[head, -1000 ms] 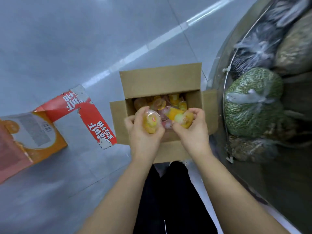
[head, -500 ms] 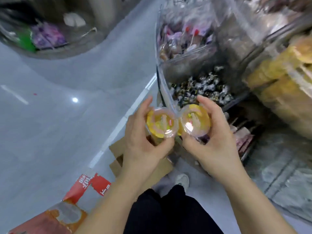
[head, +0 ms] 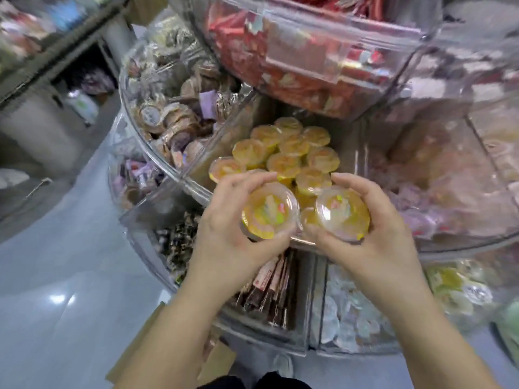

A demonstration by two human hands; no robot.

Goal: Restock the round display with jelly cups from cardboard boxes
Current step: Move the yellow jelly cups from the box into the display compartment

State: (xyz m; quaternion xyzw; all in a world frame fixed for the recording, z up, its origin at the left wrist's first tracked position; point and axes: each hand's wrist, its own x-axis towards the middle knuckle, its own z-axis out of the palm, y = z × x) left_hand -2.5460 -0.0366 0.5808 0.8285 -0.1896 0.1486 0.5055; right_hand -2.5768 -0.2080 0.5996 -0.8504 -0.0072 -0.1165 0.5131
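Observation:
My left hand [head: 234, 237] grips a yellow jelly cup [head: 266, 214] with a clear lid, fingers curled round its rim. My right hand [head: 370, 237] grips a second yellow jelly cup [head: 341, 213] the same way. Both cups hover at the front edge of the round display's middle-tier compartment [head: 224, 144], just in front of several yellow jelly cups [head: 286, 153] lying inside it. A corner of the cardboard box [head: 157, 341] shows on the floor beneath my left forearm.
The clear round display has tiers: red packets [head: 295, 66] on top, wrapped round snacks [head: 174, 119] in the left compartment, pink and pale sweets [head: 449, 197] at right, dark stick packets [head: 269, 290] and white cups [head: 351, 313] below. Grey floor [head: 70, 276] lies at left.
Both hands lifted the two cups out of the cardboard box, up past the lower tier, to the jelly compartment. The view swung from the floor up to the display.

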